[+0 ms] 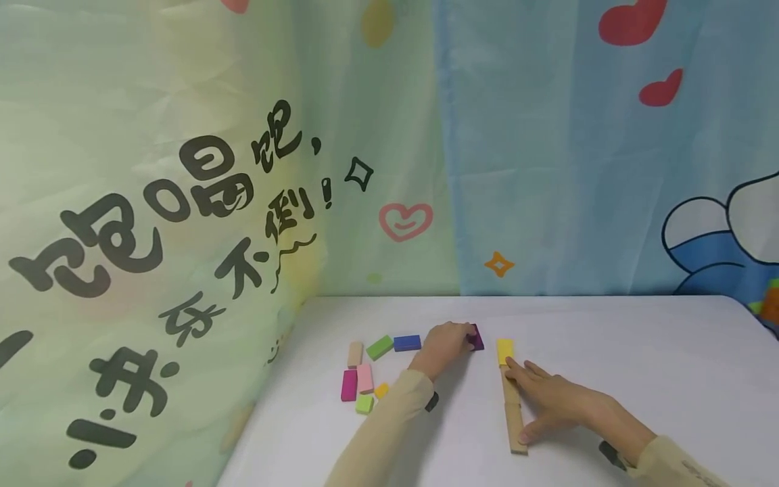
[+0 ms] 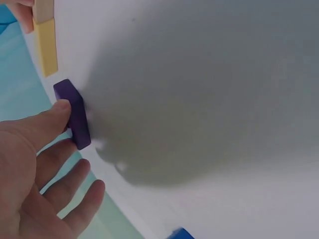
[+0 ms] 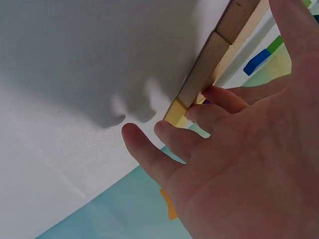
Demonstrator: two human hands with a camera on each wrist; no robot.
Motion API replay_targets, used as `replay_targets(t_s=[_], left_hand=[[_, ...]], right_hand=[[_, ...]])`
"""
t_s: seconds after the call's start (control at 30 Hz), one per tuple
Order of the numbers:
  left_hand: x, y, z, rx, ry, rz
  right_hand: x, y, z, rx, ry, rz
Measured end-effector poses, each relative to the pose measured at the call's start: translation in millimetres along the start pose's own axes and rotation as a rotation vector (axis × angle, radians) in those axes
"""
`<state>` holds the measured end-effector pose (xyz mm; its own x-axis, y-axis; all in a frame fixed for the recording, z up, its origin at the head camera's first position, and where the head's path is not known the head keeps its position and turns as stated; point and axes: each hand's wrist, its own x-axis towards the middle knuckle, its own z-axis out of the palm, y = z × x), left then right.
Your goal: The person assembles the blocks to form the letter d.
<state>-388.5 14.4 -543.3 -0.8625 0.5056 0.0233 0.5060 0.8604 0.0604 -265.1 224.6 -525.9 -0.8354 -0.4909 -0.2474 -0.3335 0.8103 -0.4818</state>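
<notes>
Pinching the purple block [image 2: 78, 115], near the yellow block [image 1: 505, 352], is your left hand [image 1: 446, 346]; your right hand [image 1: 556, 400] lies spread. Expect light, stiff, smooth handling; grip its long sides mid-length.

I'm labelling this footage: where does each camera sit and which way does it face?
Head: on the head, facing forward and down across the table to the backdrop; left hand, right hand and sleeves show.
Left wrist: worn there, facing the purple block; left hand and part of the right hand show.
Right wrist: worn there, facing the wooden blocks; right hand shows.
Head and left wrist both show the yellow block.
</notes>
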Motion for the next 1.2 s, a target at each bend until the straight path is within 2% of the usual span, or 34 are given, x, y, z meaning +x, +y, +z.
replay_targets(t_s=[0.23, 0.4, 0.63, 0.83, 1.07, 1.2], left_hand=[[17.0, 6.0, 1.6, 0.022, 0.001, 0.004], [29.2, 14.4, -1.3, 0.073, 0.007, -0.019], [36.8, 27.7, -3.3, 0.131, 0.003, -0.003], [39.8, 32.9, 1.1, 0.076, -0.029, -0.020], [42.1, 35.7, 3.3, 0.055, -0.027, 0.018], [41.9, 37.1, 2.5, 0.038, -0.032, 0.016]], right_hand=[[2.3, -3.9, 2.6, -0.003, -0.012, 0.017], [1.1, -5.2, 1.0, -0.001, -0.018, 0.023], [-2.1, -5.7, -1.8, 0.004, -0.020, 0.047], [-1.0, -4.4, 0.7, 0.006, -0.025, 0.037], [0.2, -6.9, -1.0, -0.001, -0.006, 0.011], [-0.2, -6.2, -1.4, -0.001, -0.009, 0.026]])
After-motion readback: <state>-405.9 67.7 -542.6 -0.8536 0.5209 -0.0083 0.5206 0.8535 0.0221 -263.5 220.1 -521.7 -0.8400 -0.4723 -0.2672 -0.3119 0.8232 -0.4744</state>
